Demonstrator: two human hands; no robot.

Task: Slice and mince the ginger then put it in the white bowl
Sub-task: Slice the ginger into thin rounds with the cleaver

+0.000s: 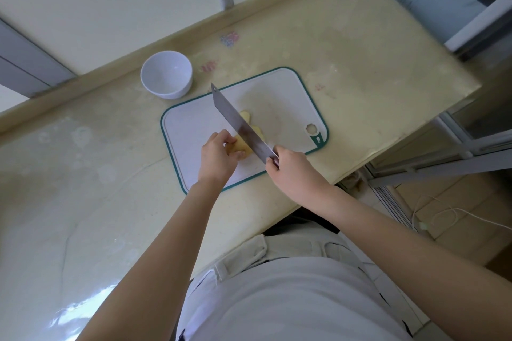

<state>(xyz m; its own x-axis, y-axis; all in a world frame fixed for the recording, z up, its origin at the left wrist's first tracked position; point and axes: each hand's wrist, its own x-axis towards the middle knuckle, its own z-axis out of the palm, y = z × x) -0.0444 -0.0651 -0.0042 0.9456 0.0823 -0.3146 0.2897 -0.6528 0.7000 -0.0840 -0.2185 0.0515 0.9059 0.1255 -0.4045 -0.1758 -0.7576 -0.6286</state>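
Observation:
A pale yellow piece of ginger [243, 147] lies on the white cutting board [194, 130] with a teal rim. My left hand [217, 156] holds the ginger down from its left side with curled fingers. My right hand [288, 167] grips the handle of a cleaver [238, 123], whose broad blade stands across the ginger and hides its middle. A lobe of ginger shows beyond the blade. The empty white bowl [166, 74] stands on the counter, behind the board's far left corner.
The beige counter [83, 174] stretches to the left, with a raised backsplash behind the bowl. Its right edge drops off just past the board, toward window frames and a floor with cables. Faded stickers mark the counter behind the board.

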